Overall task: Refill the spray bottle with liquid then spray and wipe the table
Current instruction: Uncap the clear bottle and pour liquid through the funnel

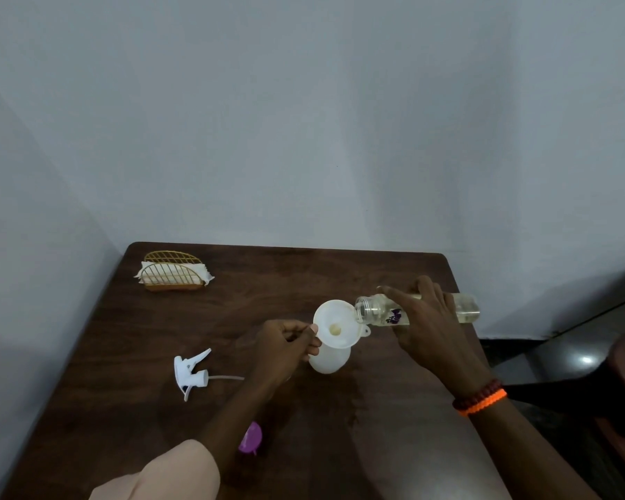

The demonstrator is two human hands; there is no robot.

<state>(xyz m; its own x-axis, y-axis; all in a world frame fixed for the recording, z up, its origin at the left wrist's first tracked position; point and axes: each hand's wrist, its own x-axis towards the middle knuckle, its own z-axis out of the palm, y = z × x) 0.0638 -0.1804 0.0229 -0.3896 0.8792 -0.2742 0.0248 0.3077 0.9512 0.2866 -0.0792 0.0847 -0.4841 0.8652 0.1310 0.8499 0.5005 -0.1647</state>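
Currently our right hand (428,324) grips the clear bottle (466,307) tipped over the white funnel (334,324) in the spray bottle (329,360), mid-table; left hand (285,346) pinches the funnel rim.

Single view only: head-worn wide-angle, looking forward and down from the near side of the table (340,268). No second view, so no overlap to report. Pitch is shallow: the wall (304,120) fills the upper half, the tabletop the lower half. Far table edge sits mid-frame, near edge cut off at the bottom. Both hands, left (285,346) and right (430,326), are close to the lens, low and centre-right, forearms entering from the bottom edge. Floor visible at right.
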